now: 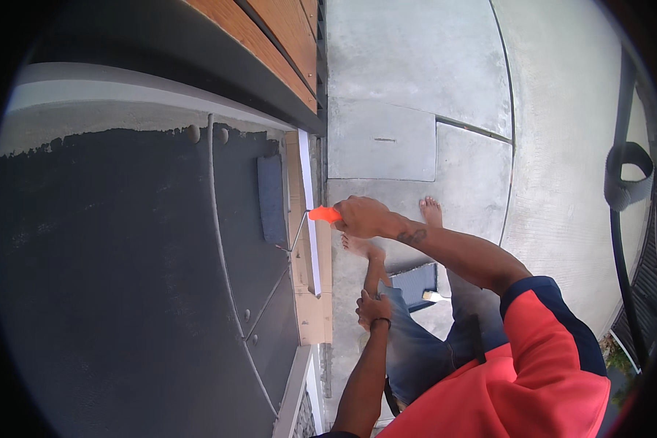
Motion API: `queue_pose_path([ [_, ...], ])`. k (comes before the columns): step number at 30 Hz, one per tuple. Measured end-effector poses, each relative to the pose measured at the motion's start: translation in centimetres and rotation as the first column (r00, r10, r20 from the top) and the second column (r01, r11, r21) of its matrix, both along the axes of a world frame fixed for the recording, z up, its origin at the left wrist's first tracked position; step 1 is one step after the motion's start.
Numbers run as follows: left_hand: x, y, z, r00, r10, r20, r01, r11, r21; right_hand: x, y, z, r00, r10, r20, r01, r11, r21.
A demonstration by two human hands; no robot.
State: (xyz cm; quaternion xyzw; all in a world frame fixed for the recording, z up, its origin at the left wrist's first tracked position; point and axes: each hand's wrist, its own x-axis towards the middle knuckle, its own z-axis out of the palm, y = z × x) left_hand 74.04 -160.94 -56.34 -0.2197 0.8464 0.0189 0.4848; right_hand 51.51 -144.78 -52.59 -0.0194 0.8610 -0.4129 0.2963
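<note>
A paint roller spans the gap between my right hand (365, 217) and the wall. My right hand is closed round its orange handle (324, 214), and a bent wire frame leads to the grey roller sleeve (272, 198). That sleeve lies against the dark grey painted wall (124, 277), close to its right edge. Lower down, my left hand (373, 309) is curled beside my bent leg, by the jeans. What its fingers close on, if anything, is hidden. Between my legs sits a dark paint tray (409, 279), with a pale-handled brush (435, 296) at its edge.
An unpainted grey strip (95, 120) runs along the wall's far edge. Beige panelling (310, 317) with a white edge borders the wall on the right. Wooden slats (270, 36) in a dark frame stand beyond. Concrete floor (416, 58) has grooves. A black strap (628, 175) hangs at right.
</note>
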Motion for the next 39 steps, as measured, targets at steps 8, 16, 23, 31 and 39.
queue_pose_path([
  [8,-0.1,0.5,-0.2,1.000,0.017,0.009,-0.017,1.000,0.006,1.1,2.0,10.3,1.000,0.004,-0.009,-0.004,0.997,-0.082],
  [16,0.1,1.0,-0.3,1.000,0.008,0.006,-0.008,1.000,-0.015,-0.4,1.6,7.5,0.999,0.013,0.035,-0.010,0.996,-0.092],
  [23,-0.3,1.4,0.3,1.000,0.013,0.022,-0.013,1.000,0.000,1.6,2.9,14.1,0.998,-0.030,-0.061,0.018,0.980,-0.197],
  [31,0.2,1.2,0.0,1.000,-0.016,0.017,0.017,1.000,-0.005,1.9,2.3,6.4,0.998,-0.022,0.062,0.024,0.999,-0.035],
  [39,0.5,0.8,-0.4,0.998,-0.031,0.049,0.031,0.999,-0.013,4.7,1.5,2.3,0.987,-0.115,0.112,0.109,0.992,0.065],
])
